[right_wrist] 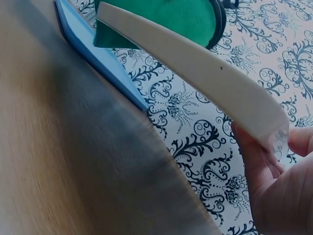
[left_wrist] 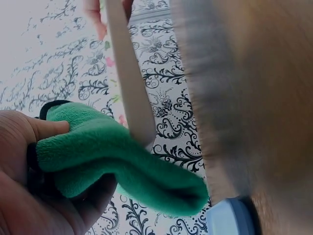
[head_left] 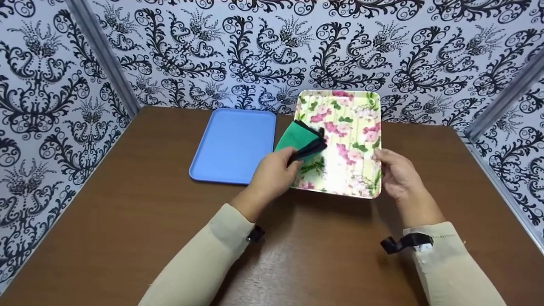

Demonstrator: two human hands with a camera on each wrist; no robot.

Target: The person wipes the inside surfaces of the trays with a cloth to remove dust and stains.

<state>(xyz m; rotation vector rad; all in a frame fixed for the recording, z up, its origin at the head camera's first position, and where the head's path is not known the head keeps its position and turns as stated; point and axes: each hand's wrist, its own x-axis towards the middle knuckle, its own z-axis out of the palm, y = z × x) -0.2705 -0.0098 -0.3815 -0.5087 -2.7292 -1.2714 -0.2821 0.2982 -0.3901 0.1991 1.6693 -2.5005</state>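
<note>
The right hand pinches the right edge of the floral tray, thumb on the patterned face and fingers behind it, toward the near right corner. The tray extends to the left and far side of that hand, raised off the desk, its patterned face toward the person. The left hand grips the green cloth between thumb and fingers, near the tray's near left corner. The cloth, edged in black, is bunched; it extends beyond the fingers toward the far side, overlapping the left part of the tray's face in the head view. Whether its whole underside touches that face, I cannot tell. The blue tray lies flat on the desk, left of the floral tray and on the far side of the left hand. The patterned wall stands behind both trays.
</note>
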